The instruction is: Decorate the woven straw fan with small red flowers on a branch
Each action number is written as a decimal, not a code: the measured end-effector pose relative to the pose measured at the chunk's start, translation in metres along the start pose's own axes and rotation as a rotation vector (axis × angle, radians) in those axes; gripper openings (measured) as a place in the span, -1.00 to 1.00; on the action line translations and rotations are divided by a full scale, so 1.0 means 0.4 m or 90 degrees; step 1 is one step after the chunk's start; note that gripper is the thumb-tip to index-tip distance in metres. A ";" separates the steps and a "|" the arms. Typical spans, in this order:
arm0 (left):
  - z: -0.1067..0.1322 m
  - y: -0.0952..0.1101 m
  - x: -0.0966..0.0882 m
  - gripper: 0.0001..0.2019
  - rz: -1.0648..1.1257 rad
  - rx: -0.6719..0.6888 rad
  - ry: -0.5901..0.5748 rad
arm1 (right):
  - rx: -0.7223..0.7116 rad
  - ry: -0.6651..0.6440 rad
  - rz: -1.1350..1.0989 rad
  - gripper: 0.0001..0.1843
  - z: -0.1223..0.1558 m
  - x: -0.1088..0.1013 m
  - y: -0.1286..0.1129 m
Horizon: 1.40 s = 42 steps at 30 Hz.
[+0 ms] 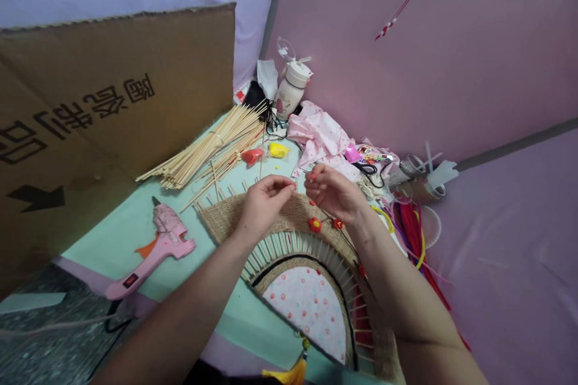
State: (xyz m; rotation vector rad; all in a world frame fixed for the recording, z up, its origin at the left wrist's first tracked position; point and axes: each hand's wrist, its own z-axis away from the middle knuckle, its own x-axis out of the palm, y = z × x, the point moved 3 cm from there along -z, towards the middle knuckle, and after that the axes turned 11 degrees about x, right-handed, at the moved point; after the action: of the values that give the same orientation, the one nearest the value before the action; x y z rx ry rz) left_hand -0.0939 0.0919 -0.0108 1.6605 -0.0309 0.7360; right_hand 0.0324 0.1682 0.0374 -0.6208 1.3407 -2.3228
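Note:
My left hand and my right hand hover close together above a woven arch-shaped craft piece made of jute and wooden sticks. Both hands have their fingertips pinched. A tiny red bit shows at the right hand's fingertips; I cannot make out what it is. Whatever the left fingers hold is too small to see. Two small red flowers sit on the woven band just below the right hand. The arch's inner panel is pink dotted fabric, with a yellow tassel at its base.
A pink glue gun lies at the left on the mint table. A bundle of bamboo sticks rests behind it, against a cardboard sheet. Red and yellow clay pieces, pink cloth, a bottle and coloured pipe cleaners crowd the back and right.

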 end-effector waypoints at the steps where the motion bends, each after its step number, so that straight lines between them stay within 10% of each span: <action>1: -0.002 -0.001 -0.001 -0.86 0.048 -0.035 0.012 | -0.019 0.013 -0.004 -0.82 -0.007 -0.009 -0.007; 10: -0.036 -0.010 -0.030 -0.82 0.270 -0.075 0.106 | -0.220 0.259 0.571 -0.94 -0.176 -0.032 0.023; 16: -0.038 -0.010 -0.029 -0.75 0.325 -0.092 0.107 | -0.201 0.308 0.824 -0.86 -0.218 -0.015 0.055; 23: -0.030 -0.015 -0.018 -0.82 0.260 -0.167 0.113 | -0.262 0.236 0.843 -0.62 -0.169 -0.035 0.053; 32: 0.010 -0.013 0.018 -0.90 0.334 -0.178 0.052 | -0.491 0.329 0.634 -0.80 0.064 0.039 0.002; 42: 0.104 -0.020 0.065 -0.80 0.410 -0.290 -0.037 | -0.513 0.332 0.557 -0.83 0.169 0.039 0.046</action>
State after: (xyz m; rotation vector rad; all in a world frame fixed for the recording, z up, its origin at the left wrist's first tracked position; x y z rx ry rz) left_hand -0.0516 0.0661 -0.0071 1.2226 -0.7499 1.0641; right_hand 0.0589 0.1034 0.0543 0.3919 2.2068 -1.2134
